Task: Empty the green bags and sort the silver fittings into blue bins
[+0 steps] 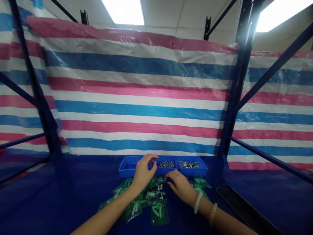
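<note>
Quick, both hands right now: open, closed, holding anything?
Left hand: open, loosely curled by the blue tray; nothing visibly held.
Right hand: open, thumb apart from the fingers; cannot tell whether any tiny piece is held.

Seemingly a workshop — steel uprights (241, 58), striped tarpaulin (141, 109) along the bench (73, 199)'s far edge, bins (195, 172) of metal hardware (166, 164) — under ceiling light panels (126, 11).

Two hands (143, 170) (181, 184), two bracelets (198, 203) (213, 213), two binned metal-part heaps (166, 164) (187, 164), bags (159, 212) too overlapped to count, one black slab (244, 207), two lights (124, 11) (283, 14)
</note>
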The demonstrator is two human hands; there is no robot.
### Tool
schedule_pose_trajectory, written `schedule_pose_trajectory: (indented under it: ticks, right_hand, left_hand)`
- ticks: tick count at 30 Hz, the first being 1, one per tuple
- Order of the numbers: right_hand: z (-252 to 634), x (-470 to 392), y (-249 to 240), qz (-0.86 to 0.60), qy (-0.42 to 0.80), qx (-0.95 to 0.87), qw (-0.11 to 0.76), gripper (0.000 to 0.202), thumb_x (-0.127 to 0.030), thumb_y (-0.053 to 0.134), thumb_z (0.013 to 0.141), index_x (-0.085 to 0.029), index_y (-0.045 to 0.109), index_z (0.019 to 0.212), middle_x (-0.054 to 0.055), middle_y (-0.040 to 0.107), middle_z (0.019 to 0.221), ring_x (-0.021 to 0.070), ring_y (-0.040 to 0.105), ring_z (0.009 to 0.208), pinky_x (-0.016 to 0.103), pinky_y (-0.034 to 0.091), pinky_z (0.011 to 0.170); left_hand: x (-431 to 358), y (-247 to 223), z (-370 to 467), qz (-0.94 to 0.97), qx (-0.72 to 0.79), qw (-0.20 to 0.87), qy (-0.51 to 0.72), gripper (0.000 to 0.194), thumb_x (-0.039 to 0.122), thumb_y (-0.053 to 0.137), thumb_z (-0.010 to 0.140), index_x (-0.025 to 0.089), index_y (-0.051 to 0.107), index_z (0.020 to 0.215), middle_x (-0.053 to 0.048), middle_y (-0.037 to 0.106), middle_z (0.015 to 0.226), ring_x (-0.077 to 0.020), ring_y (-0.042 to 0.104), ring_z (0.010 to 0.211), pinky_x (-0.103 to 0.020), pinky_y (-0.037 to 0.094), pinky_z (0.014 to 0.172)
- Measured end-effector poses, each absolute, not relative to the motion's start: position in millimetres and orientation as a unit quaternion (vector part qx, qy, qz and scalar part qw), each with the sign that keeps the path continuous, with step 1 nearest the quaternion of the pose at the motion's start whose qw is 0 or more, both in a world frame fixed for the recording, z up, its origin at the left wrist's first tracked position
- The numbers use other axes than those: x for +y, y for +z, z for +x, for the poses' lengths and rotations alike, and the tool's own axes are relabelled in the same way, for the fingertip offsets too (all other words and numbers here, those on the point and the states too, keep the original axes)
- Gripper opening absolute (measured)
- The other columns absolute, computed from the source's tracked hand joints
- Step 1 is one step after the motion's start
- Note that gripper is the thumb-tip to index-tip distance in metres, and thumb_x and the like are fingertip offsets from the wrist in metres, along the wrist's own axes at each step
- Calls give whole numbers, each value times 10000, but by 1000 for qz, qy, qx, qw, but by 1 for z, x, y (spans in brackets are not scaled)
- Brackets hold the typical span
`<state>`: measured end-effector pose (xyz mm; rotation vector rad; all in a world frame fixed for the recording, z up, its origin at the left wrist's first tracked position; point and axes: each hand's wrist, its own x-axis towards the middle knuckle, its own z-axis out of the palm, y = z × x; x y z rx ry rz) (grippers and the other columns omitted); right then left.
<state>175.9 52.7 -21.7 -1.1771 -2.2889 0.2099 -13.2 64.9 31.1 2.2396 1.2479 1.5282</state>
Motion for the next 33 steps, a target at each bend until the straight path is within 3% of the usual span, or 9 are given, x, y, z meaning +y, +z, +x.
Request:
schedule_pose_trajectory:
  ticks: [8,15,18,22,25,29,33]
  right_hand:
    - [157,62,-31,-481,68,-839,246,115,-74,541,818,-139,624,863,101,633,915,248,575,932,351,446,837]
    - [181,60,-31,-471,123,-834,259,285,41,503,717,-169,639,852,12,633,763,146,607,698,230,463,668]
    - [190,52,-17,-444,179,-815,326,248,-27,504,780,-166,659,915,44,633,838,157,626,745,247,496,676]
    - [193,39,-3,-386,268,-780,413,162,-122,510,827,-176,663,837,59,624,875,169,639,772,258,524,658]
    - [188,33,-4,-388,209,-815,376,224,-68,474,820,-184,665,823,50,632,833,174,618,774,292,499,720]
    - [188,27,-2,-394,174,-843,322,274,-47,482,807,-190,668,949,52,644,885,186,596,863,311,461,810]
    - [193,25,3,-388,205,-866,240,216,-127,637,738,-192,680,939,18,640,819,152,572,707,252,444,675]
  left_hand:
    - [50,25,-25,714,436,89,541,173,146,491,808,182,638,893,-27,700,843,-183,669,772,-317,549,720]
    - [35,27,-19,714,411,145,548,156,137,504,799,192,637,861,-20,679,804,-169,650,739,-301,529,704]
    - [27,28,-14,719,404,163,541,161,125,499,795,193,630,859,-26,664,805,-166,637,745,-299,517,705]
    - [21,25,-8,724,405,191,524,160,114,500,791,189,628,850,-24,656,786,-162,629,732,-297,506,696]
    - [20,25,-7,748,396,205,493,179,93,503,782,189,637,849,-23,658,797,-161,629,733,-293,499,694]
    - [22,28,-11,726,409,196,517,174,106,500,797,190,634,872,-27,656,821,-171,628,768,-309,497,728]
    - [23,25,-11,713,416,202,527,150,123,504,801,184,626,864,-25,648,801,-176,626,759,-310,497,723]
